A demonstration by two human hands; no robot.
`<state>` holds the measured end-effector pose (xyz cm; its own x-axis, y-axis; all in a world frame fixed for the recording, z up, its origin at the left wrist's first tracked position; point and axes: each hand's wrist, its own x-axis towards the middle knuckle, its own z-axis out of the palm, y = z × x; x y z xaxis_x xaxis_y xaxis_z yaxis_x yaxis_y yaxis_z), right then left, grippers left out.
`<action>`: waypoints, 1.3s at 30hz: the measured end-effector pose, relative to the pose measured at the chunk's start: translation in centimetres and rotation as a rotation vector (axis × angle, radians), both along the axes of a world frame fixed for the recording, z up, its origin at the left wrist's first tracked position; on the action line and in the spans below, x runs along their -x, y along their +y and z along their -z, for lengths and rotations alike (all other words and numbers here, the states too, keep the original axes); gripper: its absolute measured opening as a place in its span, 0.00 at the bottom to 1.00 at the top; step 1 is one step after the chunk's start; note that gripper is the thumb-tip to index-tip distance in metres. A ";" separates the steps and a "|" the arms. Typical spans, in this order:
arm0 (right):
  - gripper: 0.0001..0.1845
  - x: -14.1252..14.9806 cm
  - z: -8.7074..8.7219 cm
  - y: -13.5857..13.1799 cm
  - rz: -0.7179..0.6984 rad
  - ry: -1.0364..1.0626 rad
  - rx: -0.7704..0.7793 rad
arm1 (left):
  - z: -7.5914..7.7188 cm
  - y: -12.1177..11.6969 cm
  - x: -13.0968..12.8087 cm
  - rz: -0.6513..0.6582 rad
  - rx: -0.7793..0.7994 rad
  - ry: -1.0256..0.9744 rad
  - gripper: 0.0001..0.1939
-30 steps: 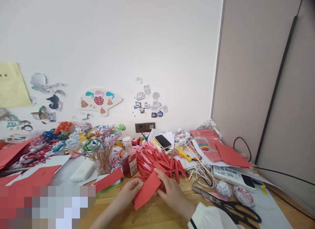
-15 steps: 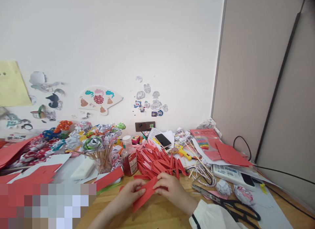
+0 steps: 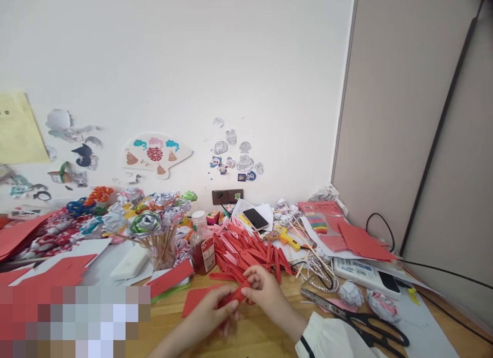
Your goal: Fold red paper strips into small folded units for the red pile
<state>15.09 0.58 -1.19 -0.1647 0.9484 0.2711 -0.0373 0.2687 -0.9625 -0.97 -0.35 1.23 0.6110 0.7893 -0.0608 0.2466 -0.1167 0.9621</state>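
Observation:
A strip of red paper (image 3: 238, 295) is pinched between my two hands above the wooden table. My left hand (image 3: 215, 309) grips its left part, with the thumb on top and the lower fingers slightly blurred. At the paper's right end, my right hand (image 3: 264, 288) closes thumb and fingers on it. Much of the strip is hidden by the fingers. Beneath and left of my left hand lies another piece of red paper (image 3: 194, 299). Just beyond my hands is a heap of folded red paper pieces (image 3: 246, 250).
Black-handled scissors (image 3: 362, 322) lie at the right, near crumpled paper balls (image 3: 350, 293). Behind are a bottle of red liquid (image 3: 202, 247), a phone (image 3: 256, 219) and a yellow glue gun (image 3: 288, 239). Paper flowers (image 3: 144, 222) and a cup of sticks (image 3: 159, 252) stand left.
The red paper was spread flat between my hands and now looks folded narrower, mostly covered by my fingers. The red piece beneath my left hand shows more.

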 end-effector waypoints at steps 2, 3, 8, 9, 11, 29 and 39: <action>0.16 0.1 0.1 0.1 -0.034 0.077 0.041 | 0.0 0.0 0.0 -0.001 -0.010 0.006 0.16; 0.17 0.2 0.2 0.1 -0.044 0.099 0.051 | 0.0 0.0 -0.1 -0.006 -0.016 0.013 0.17; 0.17 0.3 0.2 0.0 -0.040 0.123 0.051 | 0.3 0.3 -0.2 -0.074 -0.025 0.085 0.18; 0.17 0.3 0.2 0.0 -0.036 0.125 0.048 | 0.4 0.3 -0.2 -0.092 -0.028 0.098 0.18; 0.17 0.3 0.1 0.0 -0.029 0.132 0.044 | 0.4 0.5 -0.3 -0.130 -0.047 0.122 0.19; 0.17 0.6 0.5 0.1 0.070 0.071 0.063 | 0.1 0.5 -0.6 -0.221 -0.269 0.182 0.21; 0.17 0.8 -0.3 -0.6 0.119 0.096 0.091 | 0.1 0.4 -0.6 -0.227 -0.323 0.173 0.19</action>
<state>14.31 0.03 -0.86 -0.0272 0.9809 0.1926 -0.1030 0.1889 -0.9766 -0.34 0.07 1.18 0.4222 0.8978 0.1255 0.4548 -0.3295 0.8274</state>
